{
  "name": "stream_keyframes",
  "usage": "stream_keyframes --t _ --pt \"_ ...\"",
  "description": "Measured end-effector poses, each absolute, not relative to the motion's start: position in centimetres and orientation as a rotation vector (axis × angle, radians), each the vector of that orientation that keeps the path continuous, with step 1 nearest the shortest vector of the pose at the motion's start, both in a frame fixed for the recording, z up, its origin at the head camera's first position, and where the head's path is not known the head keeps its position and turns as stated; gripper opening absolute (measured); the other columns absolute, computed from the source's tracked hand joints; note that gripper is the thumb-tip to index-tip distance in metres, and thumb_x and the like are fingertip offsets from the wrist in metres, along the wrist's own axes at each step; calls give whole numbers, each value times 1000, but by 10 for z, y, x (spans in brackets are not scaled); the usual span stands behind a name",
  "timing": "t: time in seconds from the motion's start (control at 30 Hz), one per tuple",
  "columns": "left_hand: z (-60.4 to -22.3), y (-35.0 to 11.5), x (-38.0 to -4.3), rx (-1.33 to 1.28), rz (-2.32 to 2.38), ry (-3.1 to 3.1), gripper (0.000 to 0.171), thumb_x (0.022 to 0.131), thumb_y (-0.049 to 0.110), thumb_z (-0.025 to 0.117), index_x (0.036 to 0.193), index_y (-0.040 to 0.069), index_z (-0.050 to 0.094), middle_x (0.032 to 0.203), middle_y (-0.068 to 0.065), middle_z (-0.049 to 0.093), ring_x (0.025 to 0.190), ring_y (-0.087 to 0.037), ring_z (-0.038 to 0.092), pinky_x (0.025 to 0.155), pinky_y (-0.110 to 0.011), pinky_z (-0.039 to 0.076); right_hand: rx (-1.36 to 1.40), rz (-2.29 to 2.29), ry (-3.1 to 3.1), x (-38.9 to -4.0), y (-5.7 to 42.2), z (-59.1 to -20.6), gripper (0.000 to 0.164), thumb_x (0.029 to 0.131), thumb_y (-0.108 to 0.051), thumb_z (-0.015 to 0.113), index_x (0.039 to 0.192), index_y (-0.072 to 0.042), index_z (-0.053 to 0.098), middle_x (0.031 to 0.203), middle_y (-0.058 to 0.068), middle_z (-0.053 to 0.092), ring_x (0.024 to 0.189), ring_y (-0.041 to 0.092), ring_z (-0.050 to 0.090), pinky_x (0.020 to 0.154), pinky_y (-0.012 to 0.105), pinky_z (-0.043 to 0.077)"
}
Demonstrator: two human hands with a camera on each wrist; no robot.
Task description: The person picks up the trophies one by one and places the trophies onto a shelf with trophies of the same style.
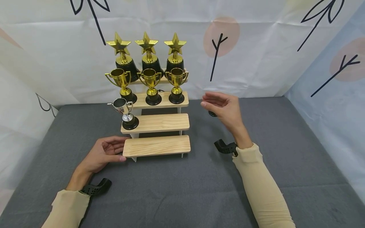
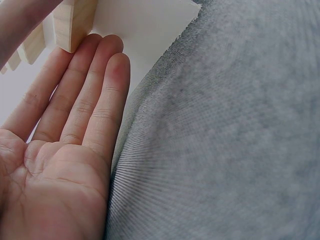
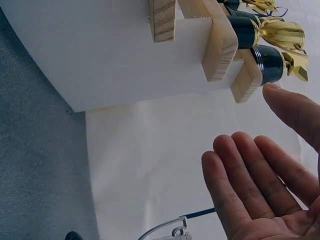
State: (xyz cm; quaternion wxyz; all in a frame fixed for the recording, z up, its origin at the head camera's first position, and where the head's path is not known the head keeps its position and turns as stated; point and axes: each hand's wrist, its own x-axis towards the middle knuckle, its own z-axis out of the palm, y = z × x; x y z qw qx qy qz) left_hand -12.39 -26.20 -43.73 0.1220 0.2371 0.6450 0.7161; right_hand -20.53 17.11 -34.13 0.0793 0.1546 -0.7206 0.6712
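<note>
A stepped wooden display stand [image 1: 159,145] with white side supports rises in several tiers. My left hand [image 1: 106,151] is at the left end of its lowest shelf, fingers straight and fingertips against or very near the shelf end [image 2: 75,22]. A silver trophy cup [image 1: 125,112] stands at the left of the second shelf. To the right of the stand is my right hand [image 1: 222,109], fingers extended, palm toward the stand. It mostly hides another silver trophy cup, whose black base [image 1: 212,114] and silver handle [image 3: 160,227] show; whether they touch cannot be told.
Gold two-handled cups [image 1: 151,85] line the third shelf. Behind them, gold star trophies [image 1: 146,47] occupy the top shelf. A grey cloth [image 1: 182,196] covers the table, and a white printed backdrop [image 1: 256,47] hangs right behind the stand.
</note>
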Motion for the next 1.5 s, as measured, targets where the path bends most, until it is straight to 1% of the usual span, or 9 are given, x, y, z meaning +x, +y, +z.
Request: stream_keyframes --t 0.1,0.3,0.53,0.63,0.73,0.97,1.17,1.33,1.5 --pt "-437 -262 -124 692 2091 1885 62 77 -26 70 134 -22 47 131 -6 66 118 -18 66 99 -32 56 441 2019 -2141 -207 174 -342 41 85 2 80 124 7 68 112 16 73 96 16 73 89 32 61" --pt "-437 -262 -123 692 2094 1879 62 77 -26 70 135 -15 52 131 -6 66 118 -18 66 99 -32 56 421 2016 -2098 -212 184 -345 39 85 2 80 121 8 68 108 10 75 94 15 74 85 29 62" --pt "-434 -261 -123 686 2101 1875 62 76 -27 70 134 -12 55 131 -5 66 118 -18 66 99 -32 56 381 2076 -2026 -216 193 -345 35 83 1 82 117 4 72 107 12 75 95 16 73 88 29 60" --pt "-433 -260 -123 688 2098 1876 62 76 -27 70 134 -11 55 131 -5 66 118 -18 66 99 -32 56 358 2090 -1991 -216 196 -344 35 83 2 82 117 2 73 106 11 76 95 17 73 87 29 61" --pt "-433 -261 -123 682 2092 1883 62 76 -26 70 135 -10 56 131 -5 66 118 -18 66 99 -32 55 331 2099 -1959 -217 200 -344 34 83 3 81 116 3 73 106 11 76 95 17 73 85 28 62" --pt "-435 -262 -123 674 2088 1890 63 76 -27 70 135 -8 56 131 -5 66 119 -18 65 99 -32 55 270 2089 -1899 -219 204 -344 36 82 4 81 116 11 69 104 12 75 93 17 73 86 27 61" --pt "-435 -262 -123 668 2085 1895 63 76 -27 70 135 -8 56 131 -4 66 119 -18 65 99 -31 55 218 2022 -1851 -223 208 -349 31 82 5 81 112 5 73 105 17 74 94 18 73 86 25 60" --pt "-434 -261 -123 665 2083 1901 63 76 -26 70 135 -9 56 131 -4 66 119 -17 65 99 -31 55 184 2016 -1829 -226 211 -353 35 81 6 82 114 6 72 107 19 73 99 23 72 90 27 60" --pt "-434 -261 -123 659 2084 1904 62 76 -26 70 134 -8 57 131 -4 66 118 -17 66 99 -31 55 130 1986 -1855 -229 214 -358 43 79 6 83 120 7 69 109 15 73 108 28 70 94 27 58"
